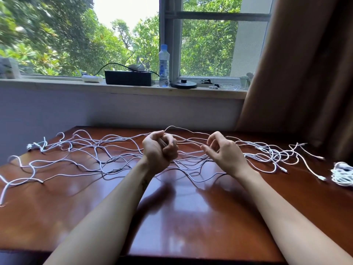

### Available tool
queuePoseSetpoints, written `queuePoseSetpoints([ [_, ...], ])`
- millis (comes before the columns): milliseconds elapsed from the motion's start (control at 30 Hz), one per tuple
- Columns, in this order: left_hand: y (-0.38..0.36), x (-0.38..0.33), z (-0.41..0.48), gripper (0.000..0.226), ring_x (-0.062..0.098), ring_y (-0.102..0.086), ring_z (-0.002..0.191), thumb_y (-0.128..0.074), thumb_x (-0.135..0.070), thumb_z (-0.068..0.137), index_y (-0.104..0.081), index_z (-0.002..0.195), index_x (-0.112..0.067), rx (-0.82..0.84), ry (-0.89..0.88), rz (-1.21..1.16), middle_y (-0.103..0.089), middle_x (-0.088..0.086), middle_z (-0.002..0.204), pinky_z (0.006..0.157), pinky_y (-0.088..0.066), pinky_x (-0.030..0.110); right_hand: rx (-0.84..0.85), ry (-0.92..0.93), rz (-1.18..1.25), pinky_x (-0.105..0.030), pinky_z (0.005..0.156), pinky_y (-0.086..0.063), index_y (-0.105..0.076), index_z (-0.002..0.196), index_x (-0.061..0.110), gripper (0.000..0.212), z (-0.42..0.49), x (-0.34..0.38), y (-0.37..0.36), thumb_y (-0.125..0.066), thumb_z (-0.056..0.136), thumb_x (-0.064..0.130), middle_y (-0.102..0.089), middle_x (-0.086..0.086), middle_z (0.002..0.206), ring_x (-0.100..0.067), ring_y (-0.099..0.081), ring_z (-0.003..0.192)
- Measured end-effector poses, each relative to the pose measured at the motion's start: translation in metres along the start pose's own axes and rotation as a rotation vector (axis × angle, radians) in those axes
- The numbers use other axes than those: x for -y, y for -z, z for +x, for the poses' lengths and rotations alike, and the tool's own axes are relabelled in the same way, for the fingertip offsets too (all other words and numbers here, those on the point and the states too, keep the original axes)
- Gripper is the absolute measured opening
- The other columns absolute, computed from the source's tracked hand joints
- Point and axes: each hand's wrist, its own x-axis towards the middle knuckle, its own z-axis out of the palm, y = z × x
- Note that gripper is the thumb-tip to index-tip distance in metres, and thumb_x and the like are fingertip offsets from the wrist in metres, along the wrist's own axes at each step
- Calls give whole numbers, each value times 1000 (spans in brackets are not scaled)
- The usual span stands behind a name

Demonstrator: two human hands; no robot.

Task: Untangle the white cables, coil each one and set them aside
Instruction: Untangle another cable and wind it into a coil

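Observation:
Several white cables (91, 153) lie tangled across the far half of the brown wooden table (181, 217), spreading from the left edge to the right. My left hand (159, 150) is raised above the tangle at the centre, its fingers curled round a bunch of white cable strands. One strand arcs from it to the right. My right hand (222, 150) hovers just to the right, fingers loosely bent, thumb and forefinger pinching a white strand (193, 145). A coiled white cable (342, 175) sits apart at the table's right edge.
A windowsill behind the table holds a black box (129, 78), a water bottle (163, 66), a white tube (91, 78) and a round black disc (183, 84). A brown curtain (298, 73) hangs at the right. The table's near half shows bare wood.

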Motion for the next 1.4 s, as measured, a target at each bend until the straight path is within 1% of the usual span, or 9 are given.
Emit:
queuePoseSetpoints([
  [333,-3,-8,-6,32,13,-20,42,-37,-24,89,-53,67,-8,78,-62,-474,-27,0,53,41,-18,26,110,33,51,-32,65,-49,-66,83,31,27,-2,3,-9,-81,76,52,-58,10,61,-8,-58,63],
  [433,-1,-12,-3,44,14,-25,42,-32,-27,99,-68,91,-2,50,-57,-543,-29,0,56,43,-20,24,213,67,135,-33,68,-47,-64,83,33,21,-5,6,-10,-84,77,37,-57,10,66,-7,-52,66],
  [567,2,-15,2,48,14,-27,48,-26,-35,107,-63,123,-8,-47,-74,-534,-32,0,61,47,-26,23,314,115,271,-23,67,-45,-70,91,29,23,-9,15,-10,-83,79,14,-59,0,76,-5,-48,65],
  [700,3,-15,9,42,12,-30,49,-27,-28,110,-43,149,-26,-199,-111,-401,-36,0,65,49,-29,21,375,110,349,-20,65,-46,-73,98,25,27,-11,22,-13,-81,80,8,-62,-2,81,-3,-48,64],
  [833,4,-11,13,44,9,-26,48,-21,-37,111,-31,154,-35,-258,-129,-180,-35,-3,61,49,-26,21,405,125,394,-15,65,-43,-76,104,17,29,-12,28,-13,-80,80,2,-62,2,80,-2,-50,66],
  [1067,4,11,18,43,5,-28,48,-32,-39,109,-38,151,-31,-244,-261,463,-37,-7,57,47,-24,21,350,148,419,-18,65,-45,-78,102,18,21,-14,39,-14,-79,83,9,-65,4,79,-3,-53,66],
  [1200,8,15,15,43,9,-24,53,-34,-37,109,-39,151,-29,-176,-371,714,-29,-1,62,52,-20,31,377,173,414,-18,67,-46,-76,105,14,28,-14,37,-11,-81,79,3,-67,0,86,-3,-56,69],
  [1300,15,14,13,47,15,-26,55,-37,-50,104,-45,148,-37,-168,-507,1021,-28,1,62,54,-25,34,431,146,388,-18,70,-48,-75,109,13,36,-13,33,-10,-80,77,-4,-69,-4,90,-3,-57,72],
  [1400,20,10,16,52,19,-30,56,-36,-57,99,-47,147,-40,-218,-562,1086,-33,5,64,55,-29,35,420,152,316,-19,77,-52,-73,115,12,40,-10,26,-9,-75,80,-7,-69,-5,99,-7,-63,83],
])
